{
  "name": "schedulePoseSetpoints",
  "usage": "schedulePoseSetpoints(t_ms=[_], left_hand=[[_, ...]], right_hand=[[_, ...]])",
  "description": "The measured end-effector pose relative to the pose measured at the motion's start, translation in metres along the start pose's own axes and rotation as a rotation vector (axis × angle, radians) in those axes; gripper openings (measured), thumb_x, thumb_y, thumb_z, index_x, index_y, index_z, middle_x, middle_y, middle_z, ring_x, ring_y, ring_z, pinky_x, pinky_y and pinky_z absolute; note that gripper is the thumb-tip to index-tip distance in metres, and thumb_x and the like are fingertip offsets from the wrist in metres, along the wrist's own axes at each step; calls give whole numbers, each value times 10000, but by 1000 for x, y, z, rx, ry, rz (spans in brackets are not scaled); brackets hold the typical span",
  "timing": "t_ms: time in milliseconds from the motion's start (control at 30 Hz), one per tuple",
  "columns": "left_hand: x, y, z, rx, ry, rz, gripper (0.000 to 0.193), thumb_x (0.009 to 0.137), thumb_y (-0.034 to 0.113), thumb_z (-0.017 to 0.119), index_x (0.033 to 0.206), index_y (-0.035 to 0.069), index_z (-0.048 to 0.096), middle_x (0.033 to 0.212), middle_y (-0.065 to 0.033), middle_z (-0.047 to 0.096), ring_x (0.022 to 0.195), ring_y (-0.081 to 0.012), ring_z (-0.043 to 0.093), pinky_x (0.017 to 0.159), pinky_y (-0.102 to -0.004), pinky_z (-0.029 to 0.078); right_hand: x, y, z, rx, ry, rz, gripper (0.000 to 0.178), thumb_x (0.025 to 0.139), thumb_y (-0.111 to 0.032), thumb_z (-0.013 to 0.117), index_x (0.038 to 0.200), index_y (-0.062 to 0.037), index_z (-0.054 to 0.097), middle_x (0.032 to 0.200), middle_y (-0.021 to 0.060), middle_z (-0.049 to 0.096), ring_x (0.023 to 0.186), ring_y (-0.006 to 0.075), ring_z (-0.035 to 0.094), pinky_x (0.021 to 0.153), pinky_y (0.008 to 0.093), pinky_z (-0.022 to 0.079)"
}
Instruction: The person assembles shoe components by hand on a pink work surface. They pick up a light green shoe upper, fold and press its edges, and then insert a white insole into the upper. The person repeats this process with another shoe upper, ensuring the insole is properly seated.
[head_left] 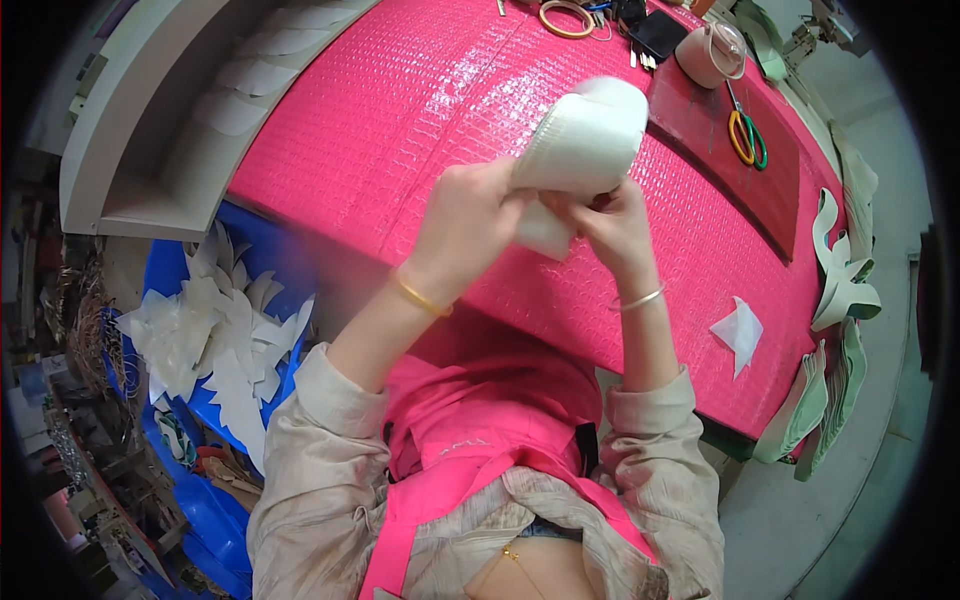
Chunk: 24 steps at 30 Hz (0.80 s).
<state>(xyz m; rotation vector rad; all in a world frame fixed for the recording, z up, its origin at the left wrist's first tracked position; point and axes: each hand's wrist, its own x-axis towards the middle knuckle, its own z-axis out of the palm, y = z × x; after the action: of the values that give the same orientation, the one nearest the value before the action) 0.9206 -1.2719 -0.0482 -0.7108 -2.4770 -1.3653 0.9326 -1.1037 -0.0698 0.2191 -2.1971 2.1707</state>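
Above the pink-covered table [350, 160] I hold a white, curved, loop-like piece of sheet material [585, 140] with a ridged, stitched-looking edge. My left hand [468, 215] is closed on its lower left side, thumb toward the middle. My right hand [620, 230] pinches its lower right edge with bent fingers. A flat white flap [543, 230] hangs below, between the two hands. What kind of article it is, I cannot make out. On the table to the right of my right hand lies a small white pointed scrap [738, 333].
Scissors with yellow and green handles [745, 138] and a lidded pink pot [710, 55] rest on a dark red board [775, 190]. A tape roll [567, 17] lies at the far edge. Left stand a grey shelf [150, 205] and a blue bin [265, 235] of white offcuts. Pale green strips [835, 380] hang at right.
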Motion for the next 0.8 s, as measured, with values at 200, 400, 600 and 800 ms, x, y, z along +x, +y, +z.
schedulePoseSetpoints(t_ms=[200, 400, 600, 800], left_hand=[[-24, -18, 36, 15, 218, -133, 805, 796, 307, 625, 1334, -92, 178, 1216, -358, 401, 1132, -431, 443, 917, -419, 394], [-5, -49, 32, -42, 265, -447, 1128, 713, 384, 686, 1337, -92, -123, 1372, -390, 23, 1311, -475, 47, 1084, -467, 103], [9, -63, 31, -122, 379, -329, 833, 858, 281, 500, 1356, -87, -57, 1401, -327, 98, 1336, -399, 83, 1079, -399, 182], [21, -47, 6, -403, -16, -702, 611, 903, 486, 391, 1158, -66, 456, 1071, -205, 567, 998, -284, 554, 860, -380, 403]], right_hand=[[18, 42, 29, -416, 227, -280, 264, 763, -95, 649, 1003, 0, 594, 943, 136, 631, 781, 227, 626, 663, 312, 502], [0, 23, 48, -531, -10, -262, 359, 778, -82, 589, 1108, 35, 514, 1057, 228, 546, 1048, 333, 518, 870, 404, 433], [90, 28, -49, -932, 366, -658, 320, 762, -124, 636, 1060, -27, 571, 991, 143, 594, 928, 271, 572, 766, 332, 469], [71, -25, 9, -361, 161, -329, 404, 854, -422, 533, 818, -21, 556, 600, 123, 538, 521, 220, 531, 506, 322, 412]])
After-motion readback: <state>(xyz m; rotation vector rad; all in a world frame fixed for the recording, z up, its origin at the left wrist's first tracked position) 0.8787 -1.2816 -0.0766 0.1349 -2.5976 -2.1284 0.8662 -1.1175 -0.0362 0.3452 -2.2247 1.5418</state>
